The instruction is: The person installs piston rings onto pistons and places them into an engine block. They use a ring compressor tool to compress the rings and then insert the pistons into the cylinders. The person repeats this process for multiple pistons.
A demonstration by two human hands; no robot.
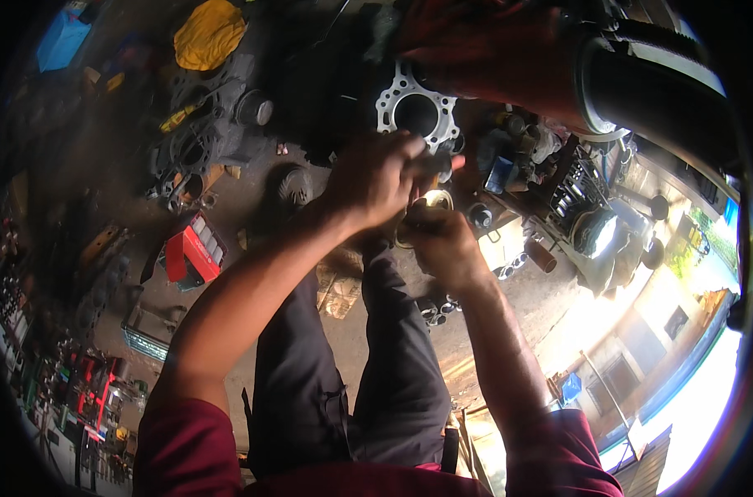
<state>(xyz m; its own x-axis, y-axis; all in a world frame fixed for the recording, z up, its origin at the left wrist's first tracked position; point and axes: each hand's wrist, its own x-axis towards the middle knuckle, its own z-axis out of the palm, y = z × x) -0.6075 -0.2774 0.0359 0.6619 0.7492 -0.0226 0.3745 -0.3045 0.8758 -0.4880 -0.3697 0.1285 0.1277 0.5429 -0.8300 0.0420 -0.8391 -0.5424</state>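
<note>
My left hand [373,180] is raised in front of me, its fingers curled and blurred by motion. At its fingertips is a small dark piece [433,162] whose kind I cannot make out. Just below and to the right, my right hand [444,242] is closed around a round metal piece with a gold-coloured rim [437,199], mostly covered by the fingers. Beyond both hands stands a grey metal engine block [388,106], with a large round bore and several small holes in its top face.
A red box of white cylinders [196,253] lies left on the floor. Farther out are metal engine parts [196,149], a yellow-handled tool [178,118] and a yellow cloth [209,35]. At right sit a cluttered pile of parts [579,195] and a large dark pipe [658,95].
</note>
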